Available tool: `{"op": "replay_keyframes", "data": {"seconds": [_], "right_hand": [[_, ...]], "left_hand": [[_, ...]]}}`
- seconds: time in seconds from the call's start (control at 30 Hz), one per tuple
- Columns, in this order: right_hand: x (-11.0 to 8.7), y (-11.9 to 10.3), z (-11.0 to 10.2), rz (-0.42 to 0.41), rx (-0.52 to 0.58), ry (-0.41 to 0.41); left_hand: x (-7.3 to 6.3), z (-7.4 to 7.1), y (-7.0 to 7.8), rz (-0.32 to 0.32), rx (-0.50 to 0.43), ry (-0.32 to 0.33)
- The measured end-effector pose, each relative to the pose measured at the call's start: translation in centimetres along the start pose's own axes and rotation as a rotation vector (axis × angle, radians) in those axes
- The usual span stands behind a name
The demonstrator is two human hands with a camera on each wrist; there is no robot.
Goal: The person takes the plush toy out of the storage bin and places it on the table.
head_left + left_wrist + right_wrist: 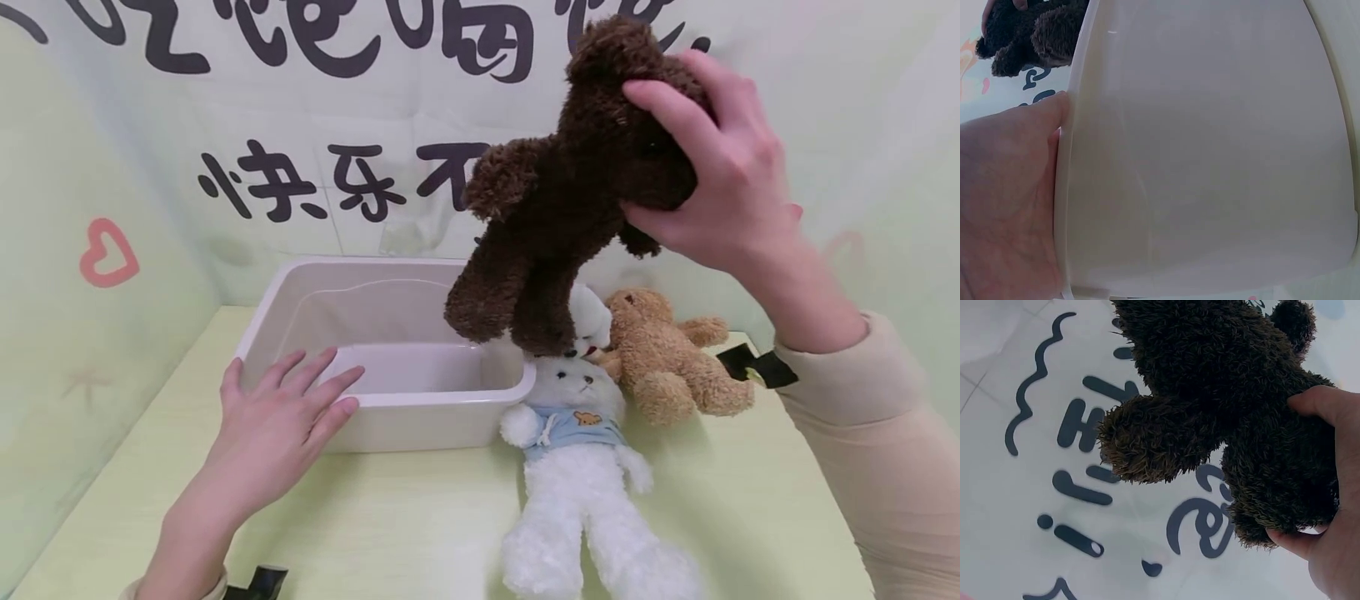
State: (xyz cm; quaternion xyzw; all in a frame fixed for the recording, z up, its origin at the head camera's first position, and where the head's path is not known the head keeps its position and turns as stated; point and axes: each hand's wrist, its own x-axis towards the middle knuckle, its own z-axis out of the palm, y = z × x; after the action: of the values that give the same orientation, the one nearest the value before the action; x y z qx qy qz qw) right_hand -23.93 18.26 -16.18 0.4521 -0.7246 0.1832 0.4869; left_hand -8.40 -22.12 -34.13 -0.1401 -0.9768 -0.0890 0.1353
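My right hand (720,167) grips a dark brown plush bear (562,192) by its head and holds it in the air above the right end of a white plastic tub (397,412). In the right wrist view my fingers (1329,406) curl round the brown bear (1222,394). With its fingers straight, my left hand (277,417) rests flat against the tub's near left corner. The left wrist view shows my palm (1010,200) against the tub's wall (1210,156), with the brown bear (1029,34) at the top left. The tub looks empty inside.
A white plush bear in a blue shirt (581,475) lies on the pale green table (420,517), right of the tub. Behind it a tan plush bear (667,354) leans next to another white toy (592,321). Walls with black lettering (337,179) close in the back and sides.
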Motion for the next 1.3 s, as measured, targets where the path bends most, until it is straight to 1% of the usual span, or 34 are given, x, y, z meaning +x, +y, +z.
{"op": "replay_keyframes", "data": {"seconds": [0.1, 0.27, 0.33, 0.43, 0.6, 0.7, 0.8, 0.9, 1.03, 1.2, 1.3], "right_hand": [[-0.4, 0.2, -1.5, 0.04, -0.035, -0.028], [-0.9, 0.3, -4.0, 0.075, -0.079, -0.102], [-1.2, 0.3, -4.9, 0.085, -0.097, -0.142], [-1.7, 0.6, -6.1, 0.099, -0.132, -0.207], [-2.8, 0.8, -8.2, 0.113, -0.193, -0.332], [-3.5, 1.0, -9.2, 0.111, -0.215, -0.384], [-4.4, 1.1, -10.0, 0.11, -0.221, -0.398], [-5.5, 1.2, -10.7, 0.117, -0.23, -0.418], [-6.9, 1.3, -11.5, 0.129, -0.24, -0.433], [-8.4, 1.6, -12.1, 0.148, -0.223, -0.453], [-9.2, 1.8, -12.6, 0.165, -0.215, -0.493]], "left_hand": [[0.0, 0.0, 0.1, 0.006, 0.003, 0.015], [0.0, 0.0, 0.2, 0.005, -0.002, 0.02], [0.1, 0.0, 0.2, 0.0, -0.003, 0.006], [0.2, 0.0, 0.3, 0.0, -0.005, 0.001], [0.2, 0.1, 0.2, 0.004, -0.001, 0.013], [0.1, 0.2, 0.1, 0.001, -0.003, 0.019], [0.1, 0.2, 0.1, -0.002, -0.012, 0.021], [0.0, 0.3, 0.2, 0.004, -0.018, 0.037], [0.0, 0.3, 0.3, 0.005, -0.021, 0.037], [0.1, 0.3, 0.2, 0.005, -0.017, 0.035], [0.1, 0.3, 0.2, 0.006, -0.018, 0.034]]}}
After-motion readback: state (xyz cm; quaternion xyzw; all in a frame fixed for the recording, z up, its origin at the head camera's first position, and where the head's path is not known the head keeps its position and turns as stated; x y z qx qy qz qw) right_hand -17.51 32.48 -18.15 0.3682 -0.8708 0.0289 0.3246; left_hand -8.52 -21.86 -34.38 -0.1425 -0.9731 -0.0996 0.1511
